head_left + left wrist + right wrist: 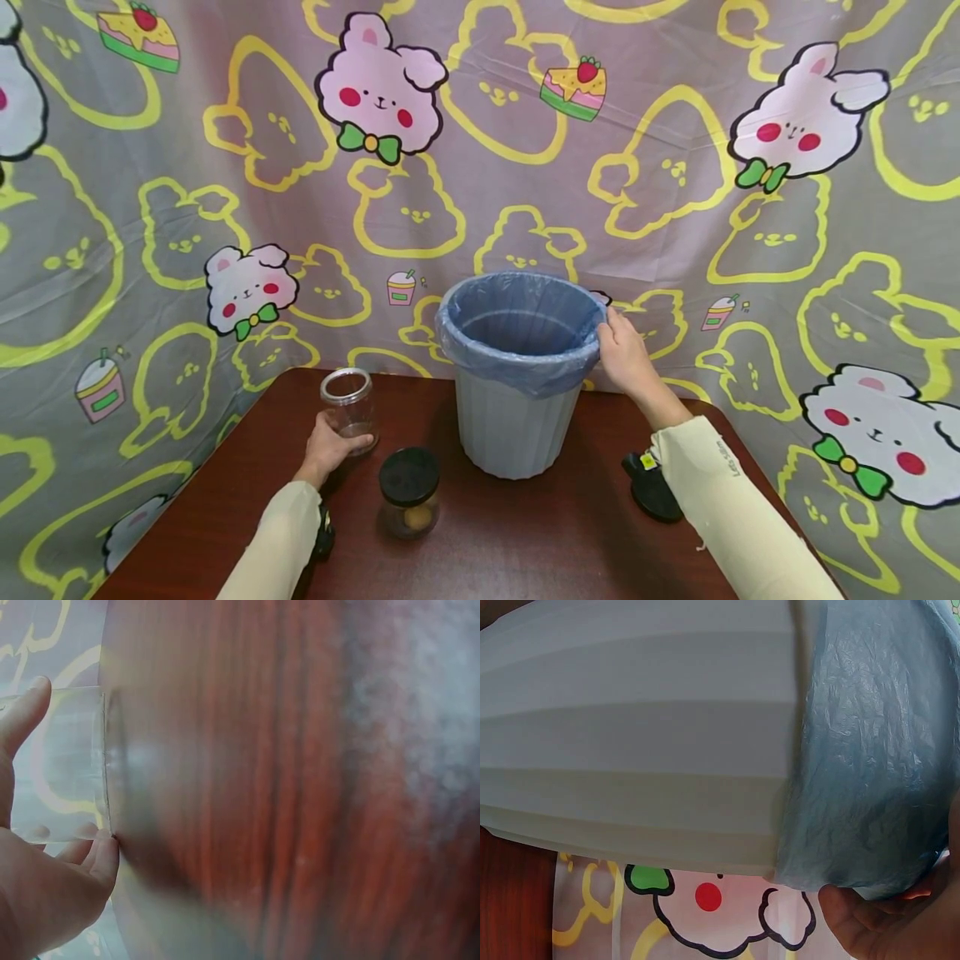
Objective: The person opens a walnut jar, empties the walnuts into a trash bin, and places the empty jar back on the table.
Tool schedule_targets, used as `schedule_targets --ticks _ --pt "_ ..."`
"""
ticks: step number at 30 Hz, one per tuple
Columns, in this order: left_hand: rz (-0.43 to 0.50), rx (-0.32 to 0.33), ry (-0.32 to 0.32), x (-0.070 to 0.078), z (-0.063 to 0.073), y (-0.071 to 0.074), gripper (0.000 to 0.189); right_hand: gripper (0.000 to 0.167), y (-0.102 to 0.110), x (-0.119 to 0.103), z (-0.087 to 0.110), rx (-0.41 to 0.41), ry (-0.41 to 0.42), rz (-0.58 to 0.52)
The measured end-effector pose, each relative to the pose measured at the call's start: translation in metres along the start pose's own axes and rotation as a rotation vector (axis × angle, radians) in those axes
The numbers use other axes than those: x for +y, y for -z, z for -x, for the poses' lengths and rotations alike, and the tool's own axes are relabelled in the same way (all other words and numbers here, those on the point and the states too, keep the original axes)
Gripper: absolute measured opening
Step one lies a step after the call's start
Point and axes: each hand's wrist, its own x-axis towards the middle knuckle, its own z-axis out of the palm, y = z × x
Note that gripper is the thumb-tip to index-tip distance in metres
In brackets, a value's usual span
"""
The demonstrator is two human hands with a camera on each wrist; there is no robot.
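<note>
My left hand [327, 448] grips a clear, lidless jar [352, 410] low on its side, at the left of the table. In the left wrist view, the thumb and fingers curl round the jar [71, 761], whose base is near the wood. My right hand [626, 354] holds the right rim of a grey trash bin [513, 433], pinching the blue bag [870, 765] folded over its edge. The bin stands upright on the table, and the part of its inside that shows holds only the liner. A second clear jar [397, 518], with a black lid [409, 477], contains a round yellowish-brown thing [417, 517].
A flat black disc [657, 497], perhaps a lid, lies on the dark red-brown table [495, 546] beneath the right forearm. Behind the table hangs a cloth [510, 183] printed with cartoon rabbits, close to the bin. The second jar stands between the left forearm and the bin.
</note>
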Motion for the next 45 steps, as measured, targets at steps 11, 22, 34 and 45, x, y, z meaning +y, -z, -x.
schedule_targets --ticks 11,22,34,45 --pt "0.000 -0.005 0.016 -0.005 -0.006 -0.001 0.097 0.056 0.000 0.000 0.000 -0.004 -0.006 -0.002" --pt "-0.017 -0.011 0.051 -0.001 -0.005 0.001 0.094 0.056 0.000 0.001 0.000 -0.003 -0.002 -0.002" --pt "-0.010 0.006 0.046 -0.001 -0.006 0.000 0.096 0.056 -0.001 -0.001 0.000 -0.009 0.002 -0.012" --pt "-0.046 -0.044 0.020 0.004 0.003 0.010 0.094 0.057 0.000 0.000 0.001 -0.010 0.010 -0.016"
